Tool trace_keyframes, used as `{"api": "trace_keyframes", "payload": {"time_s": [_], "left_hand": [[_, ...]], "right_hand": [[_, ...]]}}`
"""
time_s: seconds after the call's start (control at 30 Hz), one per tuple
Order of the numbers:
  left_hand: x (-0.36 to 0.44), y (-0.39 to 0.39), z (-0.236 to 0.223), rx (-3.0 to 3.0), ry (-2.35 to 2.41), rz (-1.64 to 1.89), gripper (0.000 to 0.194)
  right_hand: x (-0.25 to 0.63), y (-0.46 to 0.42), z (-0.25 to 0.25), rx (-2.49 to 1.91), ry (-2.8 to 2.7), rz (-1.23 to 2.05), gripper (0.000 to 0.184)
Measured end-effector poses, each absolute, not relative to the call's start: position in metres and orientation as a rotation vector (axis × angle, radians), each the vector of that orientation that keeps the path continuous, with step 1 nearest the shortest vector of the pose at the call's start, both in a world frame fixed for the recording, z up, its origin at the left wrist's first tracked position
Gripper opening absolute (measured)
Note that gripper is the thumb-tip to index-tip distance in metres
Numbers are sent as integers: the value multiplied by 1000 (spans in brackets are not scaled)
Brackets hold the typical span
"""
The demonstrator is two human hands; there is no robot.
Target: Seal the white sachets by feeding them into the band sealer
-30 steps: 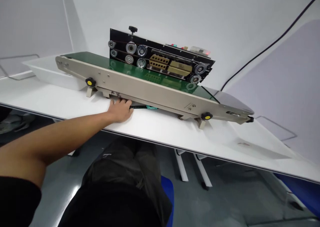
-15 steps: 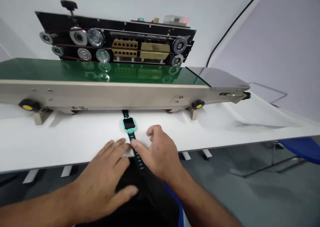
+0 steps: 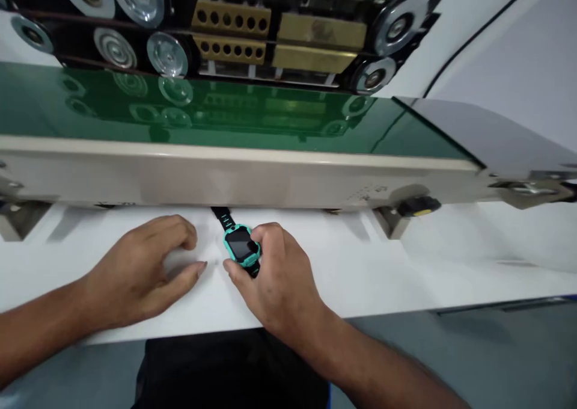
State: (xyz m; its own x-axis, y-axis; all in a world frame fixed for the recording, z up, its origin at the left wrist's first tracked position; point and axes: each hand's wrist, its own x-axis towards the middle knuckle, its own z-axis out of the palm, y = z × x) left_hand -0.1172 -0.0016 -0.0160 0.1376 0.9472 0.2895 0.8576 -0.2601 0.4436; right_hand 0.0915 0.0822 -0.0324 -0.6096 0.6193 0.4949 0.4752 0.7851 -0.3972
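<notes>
On the white table point(image 3: 342, 270), the right hand's grip point(image 3: 282, 273) now closes on the teal smartwatch point(image 3: 241, 245), left hand point(image 3: 139, 270) lying open.

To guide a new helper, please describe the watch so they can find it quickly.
Find the green-belted sealer machine on the white table. In front of its beige base, the right hand grips a smartwatch: teal case, dark screen, black strap.

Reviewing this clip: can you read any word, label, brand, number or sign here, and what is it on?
Nothing is readable: the small print on the beige housing of the band sealer is too small and blurred, and the screen of the teal smartwatch looks dark, with no legible text.
</notes>
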Motion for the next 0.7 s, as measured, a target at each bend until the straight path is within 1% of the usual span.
{"api": "trace_keyframes", "payload": {"time_s": [0.17,0.3,0.47,0.53,0.7], "left_hand": [[-113,19,-20,2393,1722,739,27],[-113,19,-23,2410,1772,610,46],[-124,12,-22,2408,1808,462,56],[-129,11,-22,2435,1809,427,56],[-132,10,-19,2404,1835,449,42]], "right_hand": [[89,86,-21,-709,-2459,363,34],[89,91,-20,-652,-2532,409,32],[85,99,-24,-561,-2497,545,37],[82,102,-24,-515,-2507,610,39],[79,108,-20,-455,-2546,728,41]]}}
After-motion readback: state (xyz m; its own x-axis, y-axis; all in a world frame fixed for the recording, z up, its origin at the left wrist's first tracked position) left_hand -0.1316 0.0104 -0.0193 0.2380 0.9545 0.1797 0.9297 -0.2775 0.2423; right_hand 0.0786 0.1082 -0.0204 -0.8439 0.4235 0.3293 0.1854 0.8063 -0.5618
